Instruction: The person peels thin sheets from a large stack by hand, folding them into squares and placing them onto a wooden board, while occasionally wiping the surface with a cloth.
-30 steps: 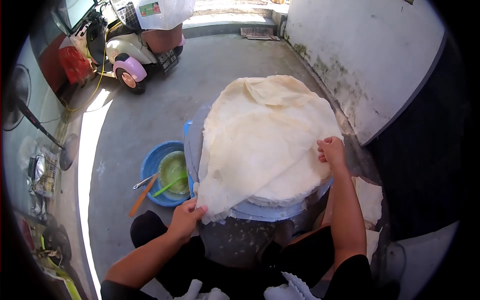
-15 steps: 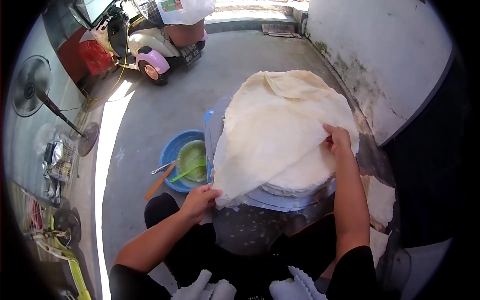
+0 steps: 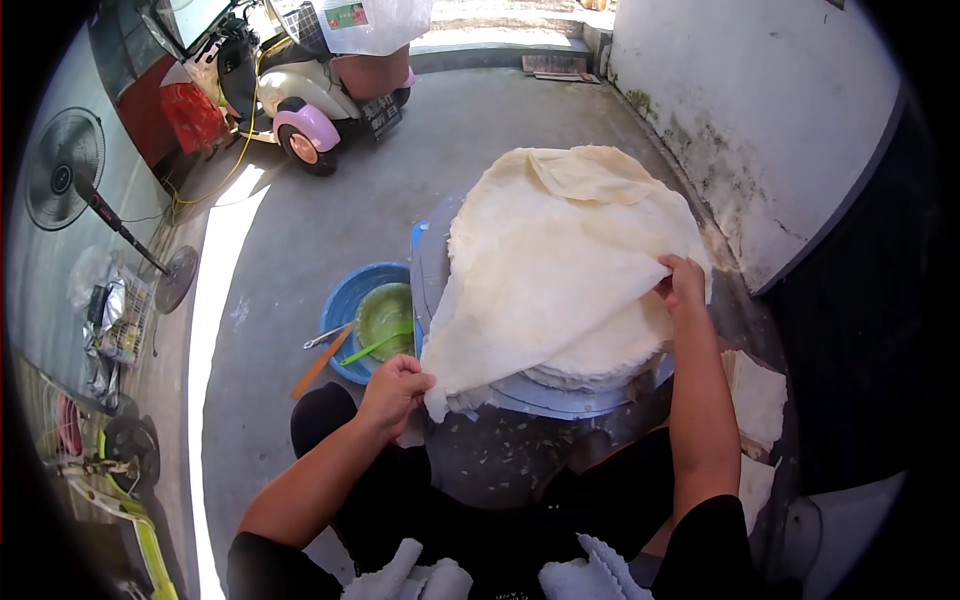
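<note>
A stack of thin, round, pale dough sheets (image 3: 600,365) lies on a light blue-grey round board (image 3: 560,400) in front of me. My left hand (image 3: 393,393) pinches the near left corner of the top sheet (image 3: 560,260), which hangs past the stack's edge. My right hand (image 3: 684,284) pinches the same sheet at its right side. Between my hands the sheet's near edge runs diagonally, baring the layers beneath. At the far end, a flap of the sheet is folded over on itself.
Left of the stack, a blue basin (image 3: 335,300) holds a bowl of greenish liquid (image 3: 385,310), a green-handled utensil (image 3: 375,347) and a wooden stick (image 3: 318,370). A standing fan (image 3: 68,170) is at left, a scooter (image 3: 300,110) behind. More pale sheets (image 3: 755,400) lie low at right.
My right hand has shifted slightly right and nearer me with the sheet's edge. My left hand has moved a little to the left and up, still pinching its corner.
</note>
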A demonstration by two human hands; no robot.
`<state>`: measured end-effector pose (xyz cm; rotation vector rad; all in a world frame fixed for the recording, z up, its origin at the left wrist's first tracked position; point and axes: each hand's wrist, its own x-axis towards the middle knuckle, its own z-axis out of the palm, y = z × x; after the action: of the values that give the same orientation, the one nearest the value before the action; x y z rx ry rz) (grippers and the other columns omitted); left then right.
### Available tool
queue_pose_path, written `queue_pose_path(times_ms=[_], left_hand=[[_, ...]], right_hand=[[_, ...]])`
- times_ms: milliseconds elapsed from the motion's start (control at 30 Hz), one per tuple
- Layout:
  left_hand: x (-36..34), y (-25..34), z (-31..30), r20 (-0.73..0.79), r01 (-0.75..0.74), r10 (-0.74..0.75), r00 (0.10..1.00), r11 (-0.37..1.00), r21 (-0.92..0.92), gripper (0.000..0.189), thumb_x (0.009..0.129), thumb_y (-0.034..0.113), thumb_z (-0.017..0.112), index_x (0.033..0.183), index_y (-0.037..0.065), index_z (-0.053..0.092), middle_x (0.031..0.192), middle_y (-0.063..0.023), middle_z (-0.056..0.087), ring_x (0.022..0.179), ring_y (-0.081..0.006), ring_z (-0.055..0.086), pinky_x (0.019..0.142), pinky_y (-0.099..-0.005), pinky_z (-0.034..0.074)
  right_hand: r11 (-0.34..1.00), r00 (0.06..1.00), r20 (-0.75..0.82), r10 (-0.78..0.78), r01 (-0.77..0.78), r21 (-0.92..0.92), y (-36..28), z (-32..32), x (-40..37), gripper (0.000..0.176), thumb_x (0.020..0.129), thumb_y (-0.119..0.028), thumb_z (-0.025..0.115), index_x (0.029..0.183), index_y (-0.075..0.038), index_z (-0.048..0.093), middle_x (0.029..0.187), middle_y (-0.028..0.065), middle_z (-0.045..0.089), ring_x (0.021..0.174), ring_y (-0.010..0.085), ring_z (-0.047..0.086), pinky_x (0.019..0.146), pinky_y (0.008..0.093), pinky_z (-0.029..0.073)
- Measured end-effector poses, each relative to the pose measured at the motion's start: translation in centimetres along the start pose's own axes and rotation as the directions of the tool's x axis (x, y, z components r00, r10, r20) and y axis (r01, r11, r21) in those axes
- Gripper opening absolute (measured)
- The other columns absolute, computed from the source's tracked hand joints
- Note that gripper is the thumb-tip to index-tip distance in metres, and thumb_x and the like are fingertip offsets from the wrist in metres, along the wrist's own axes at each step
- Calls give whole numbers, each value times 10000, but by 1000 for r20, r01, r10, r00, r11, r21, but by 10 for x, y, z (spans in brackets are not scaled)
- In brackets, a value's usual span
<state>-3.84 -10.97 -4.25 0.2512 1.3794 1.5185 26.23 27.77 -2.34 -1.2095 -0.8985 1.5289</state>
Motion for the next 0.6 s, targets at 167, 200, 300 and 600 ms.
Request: queue_pose_path(times_ms=[167, 200, 300, 600], left_hand=[[-12, 27, 9, 40, 7, -9, 999, 999, 43, 246, 864, 12, 674, 1016, 89, 495, 898, -53, 609, 776, -159, 637, 659, -264, 531], [-10, 35, 5, 83, -40, 41, 996, 999, -12, 249, 876, 14, 655, 1053, 80, 491, 935, -69, 610, 800, -175, 643, 705, -294, 548], [-6, 79, 21, 67, -166, 175, 982, 977, -133, 268, 912, 68, 614, 1150, 70, 491, 960, -79, 619, 813, -169, 651, 704, -301, 566], [40, 244, 52, 110, -285, 322, 940, 921, -264, 205, 942, 132, 630, 1119, 37, 586, 881, -46, 620, 857, -164, 686, 659, -253, 584]], right_hand=[[983, 995, -3, 100, -98, 152, -8, -9, 8, 210, 821, -38, 638, 1025, -19, 591, 900, 80, 661, 741, 224, 693, 605, 367, 617], [971, 994, -1, 110, -108, 213, -14, -8, 6, 177, 824, -49, 638, 994, -15, 604, 887, 79, 663, 743, 224, 693, 634, 361, 622], [916, 985, 154, 75, -129, 380, -56, 6, -8, 109, 833, -84, 642, 916, -15, 630, 849, 82, 665, 745, 226, 694, 700, 339, 625], [884, 999, 44, -32, 7, 467, -179, 60, -25, 160, 901, -101, 584, 896, 58, 562, 870, 153, 618, 784, 276, 668, 763, 350, 651]])
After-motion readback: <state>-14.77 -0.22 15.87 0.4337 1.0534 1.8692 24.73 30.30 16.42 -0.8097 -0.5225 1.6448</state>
